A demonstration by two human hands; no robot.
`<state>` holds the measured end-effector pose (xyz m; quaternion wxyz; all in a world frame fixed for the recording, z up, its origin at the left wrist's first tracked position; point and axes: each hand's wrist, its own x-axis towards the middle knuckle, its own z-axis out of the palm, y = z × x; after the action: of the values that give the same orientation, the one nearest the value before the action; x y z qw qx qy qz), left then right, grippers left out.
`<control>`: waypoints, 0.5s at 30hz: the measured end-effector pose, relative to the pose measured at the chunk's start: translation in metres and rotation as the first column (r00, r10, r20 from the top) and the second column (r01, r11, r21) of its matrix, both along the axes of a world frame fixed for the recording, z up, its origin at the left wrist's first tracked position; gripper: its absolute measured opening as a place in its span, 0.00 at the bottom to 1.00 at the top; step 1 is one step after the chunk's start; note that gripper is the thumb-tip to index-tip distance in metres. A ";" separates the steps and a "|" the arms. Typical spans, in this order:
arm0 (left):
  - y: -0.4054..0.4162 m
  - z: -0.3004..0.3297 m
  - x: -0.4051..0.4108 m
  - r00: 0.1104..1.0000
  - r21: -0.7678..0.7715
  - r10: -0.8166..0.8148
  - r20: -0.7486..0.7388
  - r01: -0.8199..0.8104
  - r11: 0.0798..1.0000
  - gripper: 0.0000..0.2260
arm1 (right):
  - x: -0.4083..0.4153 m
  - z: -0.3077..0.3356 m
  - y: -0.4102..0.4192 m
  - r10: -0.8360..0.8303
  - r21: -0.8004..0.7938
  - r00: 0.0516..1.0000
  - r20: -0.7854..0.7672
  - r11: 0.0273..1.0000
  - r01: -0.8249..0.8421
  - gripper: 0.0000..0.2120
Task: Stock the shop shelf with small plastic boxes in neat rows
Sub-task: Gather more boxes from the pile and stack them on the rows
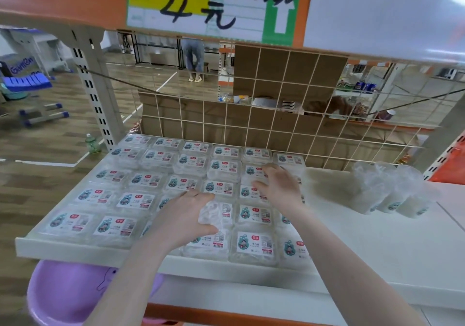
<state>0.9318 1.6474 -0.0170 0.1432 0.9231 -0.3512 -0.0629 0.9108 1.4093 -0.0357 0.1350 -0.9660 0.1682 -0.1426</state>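
Clear plastic boxes (pixel 254 215) are lying in rows on the shelf (pixel 377 245). My left hand (pixel 186 215) is gripping crumpled wrap (pixel 214 215) (fingers curled), my right hand (pixel 279 184) is pressing boxes with fingers spread. I'm risking nudging a row crooked.

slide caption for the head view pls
Both hands tidy rows of small plastic boxes on a white shelf; bagged stock waits alongside.

White shelf (pixel 377 250) bearing small clear plastic boxes (pixel 136 201) in rows beneath and left of both hands, with bagged boxes (pixel 392 192) lying well to their right.
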 end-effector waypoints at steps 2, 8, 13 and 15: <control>0.001 0.000 0.002 1.000 -0.008 -0.014 -0.002 0.014 1.000 0.33 | 0.000 0.000 0.001 -0.011 0.001 1.000 0.002 1.000 0.011 0.23; 0.006 0.000 0.012 0.998 -0.001 -0.070 0.007 0.070 0.998 0.34 | 0.003 -0.005 0.002 -0.003 -0.021 1.000 -0.020 1.000 0.002 0.25; 0.007 -0.002 0.017 0.995 0.010 -0.093 0.020 0.093 0.996 0.34 | 0.006 -0.005 0.003 -0.022 -0.029 0.999 -0.040 0.999 0.021 0.25; 0.007 -0.002 0.015 0.996 0.009 -0.090 0.019 0.090 0.996 0.34 | 0.007 -0.004 0.002 -0.020 -0.033 0.998 -0.054 0.999 0.018 0.25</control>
<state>0.9469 1.6541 -0.0186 0.1331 0.9074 -0.3937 -0.0618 0.9180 1.4115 -0.0402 0.1134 -0.9699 0.1787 -0.1203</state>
